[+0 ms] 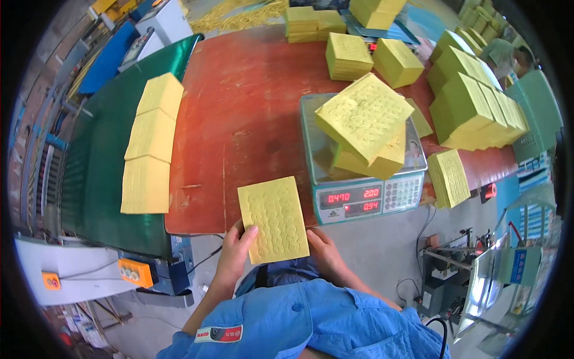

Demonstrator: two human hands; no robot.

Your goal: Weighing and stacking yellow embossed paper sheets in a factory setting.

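Between my two hands, in front of my body at the table's near edge, is a stack of yellow embossed paper sheets (273,220). My left hand (234,251) grips its left edge, thumb on top and fingers underneath. At its lower right side, my right hand (324,250) holds the edge, its fingertips partly hidden. To the right stands a digital weighing scale (371,197) with a lit red display. Two yellow paper stacks lie crosswise on its pan, the upper stack (365,113) turned askew over the lower stack (382,158).
A red tabletop (239,113) spreads ahead. Three yellow stacks (146,185) line a green conveyor belt (95,167) at left. More paper stacks (466,113) crowd the right and far side. An orange control box (135,273) sits below the belt. Another person (505,60) is at far right.
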